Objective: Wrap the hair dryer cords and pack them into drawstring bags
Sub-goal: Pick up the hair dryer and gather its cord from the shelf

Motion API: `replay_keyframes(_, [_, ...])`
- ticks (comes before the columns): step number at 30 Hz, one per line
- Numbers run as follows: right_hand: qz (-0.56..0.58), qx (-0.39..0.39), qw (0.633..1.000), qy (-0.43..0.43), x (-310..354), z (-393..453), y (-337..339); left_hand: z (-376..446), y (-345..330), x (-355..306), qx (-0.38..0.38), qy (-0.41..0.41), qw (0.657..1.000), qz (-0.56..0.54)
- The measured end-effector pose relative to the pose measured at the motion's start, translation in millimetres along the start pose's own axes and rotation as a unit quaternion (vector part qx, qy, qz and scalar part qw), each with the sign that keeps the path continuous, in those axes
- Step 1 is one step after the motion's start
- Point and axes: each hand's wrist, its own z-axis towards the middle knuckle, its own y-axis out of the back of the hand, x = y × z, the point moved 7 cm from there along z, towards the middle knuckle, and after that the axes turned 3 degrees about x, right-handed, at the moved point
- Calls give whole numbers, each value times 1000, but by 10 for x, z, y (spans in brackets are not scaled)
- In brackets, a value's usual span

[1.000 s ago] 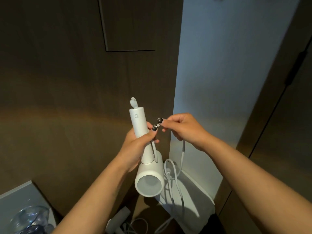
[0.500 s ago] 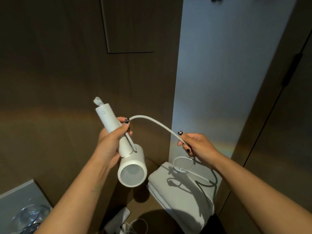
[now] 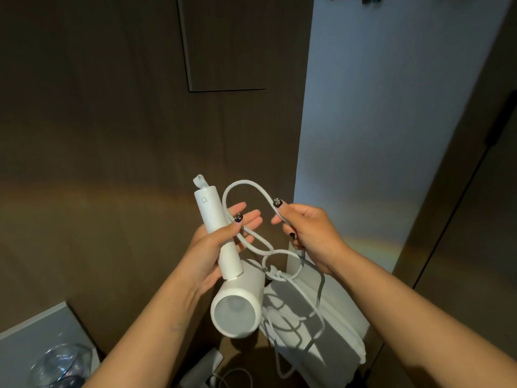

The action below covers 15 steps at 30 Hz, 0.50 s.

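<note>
Left hand point(image 3: 215, 245) holds dryer point(image 3: 232, 275); right hand point(image 3: 307, 231) pinches cord point(image 3: 251, 186) (looped).

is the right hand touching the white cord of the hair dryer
Touching. The head view shows the right hand pinching the white rubbery cord, which loops over to the white plastic hair dryer.

- Left hand point(image 3: 221, 242): bare, no ring or watch showing; the thumbnail wears dark polish with a small silvery ornament.
- Right hand point(image 3: 309, 233): bare, dark polish on the nails in view, one topped with a glittery silver stud.
- Both forearms are uncovered to the frame's bottom edge: no sleeves, no bracelets.
</note>
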Motion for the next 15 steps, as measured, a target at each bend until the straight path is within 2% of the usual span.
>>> replay_keyframes(3, [-2,-1,1000,-7,-24,16,-62,25,-10,42,15,5,1000,-11])
replay_keyframes(7, [-4,11,1000,-17,-63,14,-160,66,14,83,-3,7,1000,-22])
replay_keyframes(15, [-99,24,994,-41,-209,32,-192,154,-21,96,20,7,1000,-17])
